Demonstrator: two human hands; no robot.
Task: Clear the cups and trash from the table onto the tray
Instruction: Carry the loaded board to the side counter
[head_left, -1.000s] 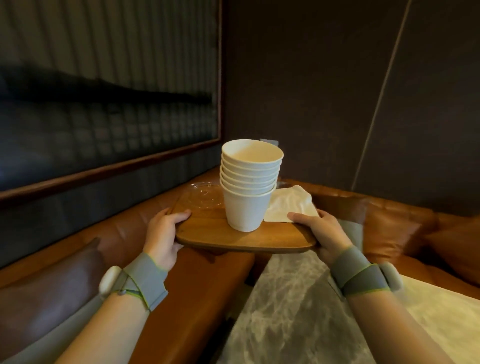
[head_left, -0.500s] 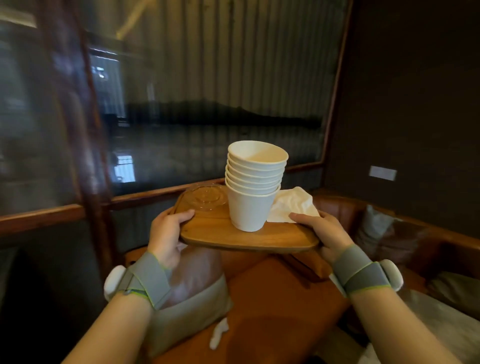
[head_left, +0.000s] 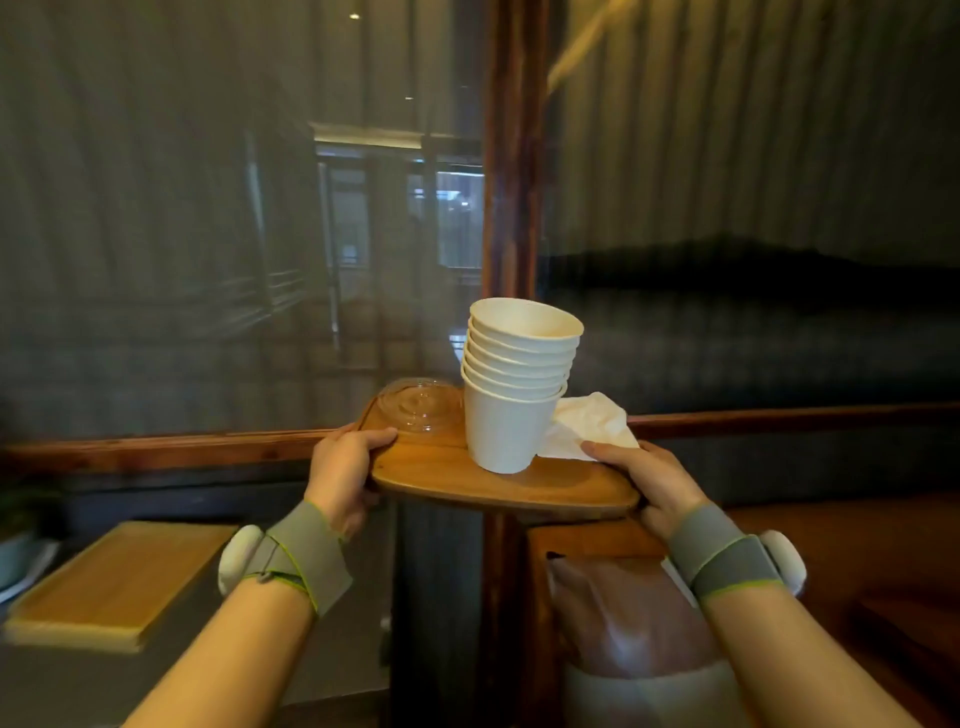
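I hold a wooden tray (head_left: 447, 470) in the air in front of me, level. My left hand (head_left: 343, 475) grips its left edge and my right hand (head_left: 647, 480) grips its right edge, thumb on a white napkin (head_left: 589, 423). A stack of several white paper cups (head_left: 514, 379) stands upright in the middle of the tray, leaning slightly to the right at the top. A clear plastic dome lid (head_left: 418, 405) lies on the tray's far left corner.
A wooden post (head_left: 511, 156) and glass partition stand straight ahead. A brown leather bench with a brown-and-grey cushion (head_left: 628, 634) is below right. A light wooden board (head_left: 119, 577) lies on a dark counter below left, beside a plant pot (head_left: 18, 545).
My view and the tray have swung to the left, from the bench corner to the partition post. Both hands keep the same grip; the cups, lid and napkin stay in place on the tray.
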